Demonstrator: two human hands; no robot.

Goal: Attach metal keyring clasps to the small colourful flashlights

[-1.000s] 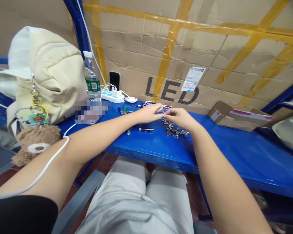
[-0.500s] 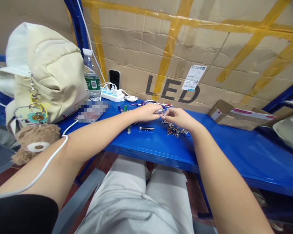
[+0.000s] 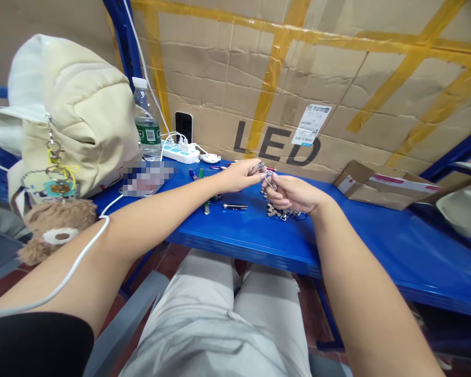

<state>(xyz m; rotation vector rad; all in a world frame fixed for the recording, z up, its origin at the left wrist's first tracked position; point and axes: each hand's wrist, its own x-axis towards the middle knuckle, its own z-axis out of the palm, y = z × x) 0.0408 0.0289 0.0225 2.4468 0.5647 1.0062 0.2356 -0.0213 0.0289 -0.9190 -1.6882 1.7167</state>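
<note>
My left hand (image 3: 243, 175) is closed, its fingertips pinching a small silvery metal piece (image 3: 258, 167) whose kind I cannot make out. My right hand (image 3: 294, 192) meets it from the right. Between its thumb and fingers is another thin metal piece (image 3: 272, 181), too small to name. The fingertips of both hands are close together, just above the blue table (image 3: 235, 230). Below my right hand lies a pile of small round metal pieces (image 3: 273, 211) and wire-like clips (image 3: 288, 214). A short black penlight-like tube (image 3: 234, 207) lies to the left of the pile.
Several pens (image 3: 201, 174) lie behind my left forearm. A phone (image 3: 147, 183), a power strip (image 3: 180, 152), a water bottle (image 3: 147, 123) and a cream backpack (image 3: 78, 104) stand left. An open cardboard box (image 3: 380, 186) is at right; a large carton (image 3: 204, 68) walls the back.
My left hand has risen slightly. My right hand has turned so its curled fingers show, with a thin metal piece visible in them; more of the small metal pieces on the table is covered.
</note>
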